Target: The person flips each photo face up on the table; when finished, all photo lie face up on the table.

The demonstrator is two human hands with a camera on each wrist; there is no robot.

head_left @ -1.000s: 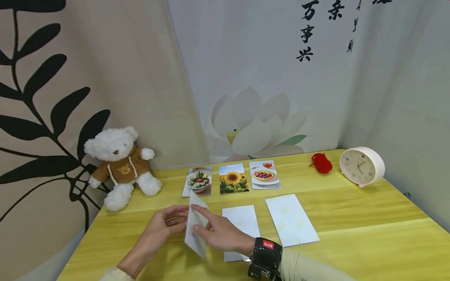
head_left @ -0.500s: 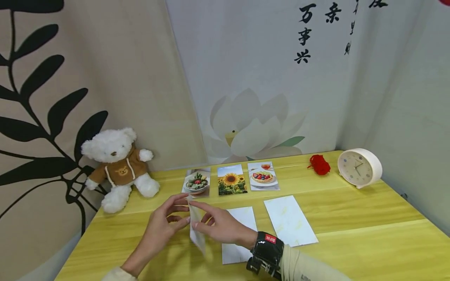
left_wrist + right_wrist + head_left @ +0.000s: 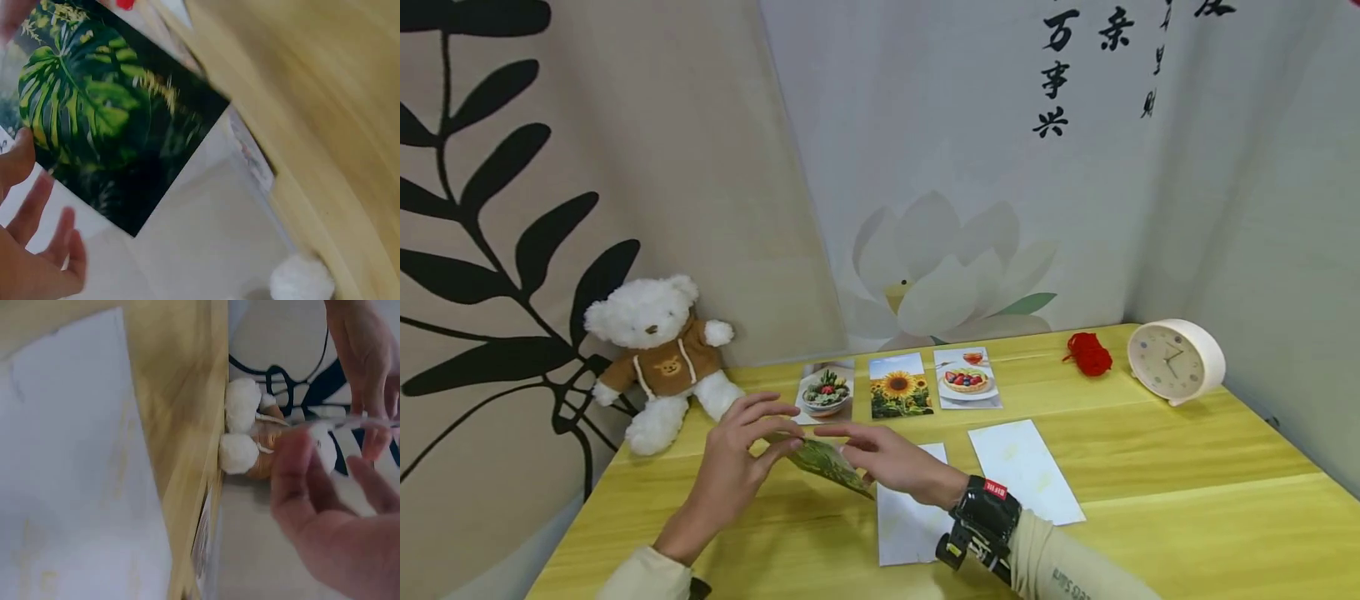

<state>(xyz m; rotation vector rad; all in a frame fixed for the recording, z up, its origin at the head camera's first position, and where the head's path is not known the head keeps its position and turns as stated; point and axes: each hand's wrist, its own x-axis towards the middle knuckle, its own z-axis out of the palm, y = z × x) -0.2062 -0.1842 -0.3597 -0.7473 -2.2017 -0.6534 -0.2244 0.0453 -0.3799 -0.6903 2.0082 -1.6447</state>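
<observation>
My left hand (image 3: 741, 450) pinches the left edge of a photo card (image 3: 827, 462), tilted above the table. In the left wrist view the card (image 3: 94, 100) shows a large green monstera leaf on a dark ground, with my left thumb at its edge. My right hand (image 3: 898, 458) is at the card's right side, its index finger stretched out over it. In the right wrist view the card is nearly edge-on, with one right fingertip (image 3: 294, 444) touching or just beside it; the blur hides which. No curl of the right fingers round the card is visible.
Two white-backed cards (image 3: 913, 521) (image 3: 1026, 471) lie face down. Behind them is a row of photo cards: salad (image 3: 825, 392), sunflowers (image 3: 901, 386), fruit tart (image 3: 967, 379). A teddy bear (image 3: 658, 358) sits left; red yarn (image 3: 1088, 354) and a clock (image 3: 1175, 361) stand right.
The card has turned from nearly upright, white back showing, to a slant with its green picture facing up. My right hand has shifted slightly right and my left hand slightly up.
</observation>
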